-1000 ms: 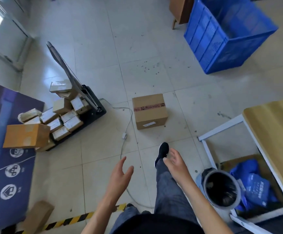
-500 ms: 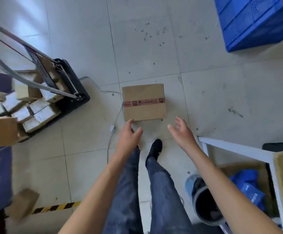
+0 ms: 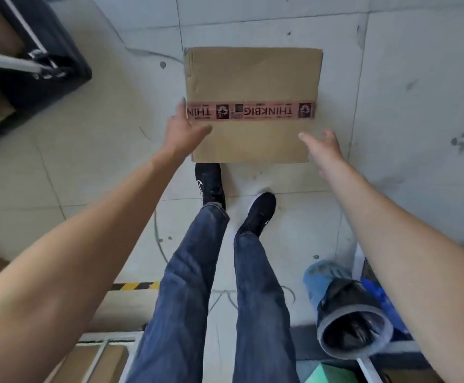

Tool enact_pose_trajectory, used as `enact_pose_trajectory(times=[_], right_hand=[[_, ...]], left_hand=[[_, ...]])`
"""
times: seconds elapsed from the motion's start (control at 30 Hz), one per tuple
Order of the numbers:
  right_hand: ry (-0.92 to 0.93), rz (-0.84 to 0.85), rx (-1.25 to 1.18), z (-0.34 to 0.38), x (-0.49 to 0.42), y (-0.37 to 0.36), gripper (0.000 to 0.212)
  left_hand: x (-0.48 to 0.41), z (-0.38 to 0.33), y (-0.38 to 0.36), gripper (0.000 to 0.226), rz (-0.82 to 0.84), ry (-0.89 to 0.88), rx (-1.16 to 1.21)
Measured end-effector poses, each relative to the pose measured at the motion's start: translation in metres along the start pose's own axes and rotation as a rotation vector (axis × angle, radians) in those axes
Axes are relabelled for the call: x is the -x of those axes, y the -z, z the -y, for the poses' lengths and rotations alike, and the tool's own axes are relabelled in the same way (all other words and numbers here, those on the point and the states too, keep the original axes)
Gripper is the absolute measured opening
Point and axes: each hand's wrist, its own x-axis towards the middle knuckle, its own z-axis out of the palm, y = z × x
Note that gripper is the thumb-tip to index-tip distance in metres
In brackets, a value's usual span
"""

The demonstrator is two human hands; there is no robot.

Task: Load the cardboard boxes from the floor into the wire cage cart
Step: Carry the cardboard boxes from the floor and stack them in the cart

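Reaching for a box on the floor

The left hand [image 3: 182,131] touches the left edge of the taped cardboard box [image 3: 253,103], fingers spread, gripping nothing; the right hand [image 3: 323,146] hovers loose by its near right corner. Next, both hands likely clamp opposite sides and lift.

head cam: on your head, pointing pretty much straight down
close: box [image 3: 253,106], both arms, your legs

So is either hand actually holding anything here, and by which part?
Nothing is gripped yet. The left hand touches the taped brown cardboard box at its left edge; the right hand hovers open beside the right corner.
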Motion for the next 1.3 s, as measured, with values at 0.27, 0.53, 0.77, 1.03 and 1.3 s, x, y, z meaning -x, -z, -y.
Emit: enact_pose_trajectory(times=[0.27, 0.53, 0.77, 1.03, 1.3], right_hand=[[0.04, 0.052, -0.106, 0.028, -0.059, -0.023, 0.063], [0.198, 0.053, -0.119, 0.058, 0.068, 0.022, 0.048], [0.491, 0.039, 0.002, 0.109, 0.236, 0.067, 0.056], [0.825, 0.179, 0.231, 0.117, 0.445, 0.101, 0.057], [1.114, 0.359, 0.554, 0.013, 0.643, 0.014, 0.062]], left_hand=[[-0.066, 0.011, -0.017, 0.045, 0.063, 0.089, 0.329], [0.04, -0.024, 0.049, 0.043, 0.004, 0.025, 0.481], [0.221, -0.066, 0.135, 0.04, -0.151, -0.044, 0.602], [0.468, -0.022, 0.196, 0.031, -0.45, -0.112, 0.808], [0.676, 0.152, 0.177, 0.039, -0.832, 0.093, 1.163]])
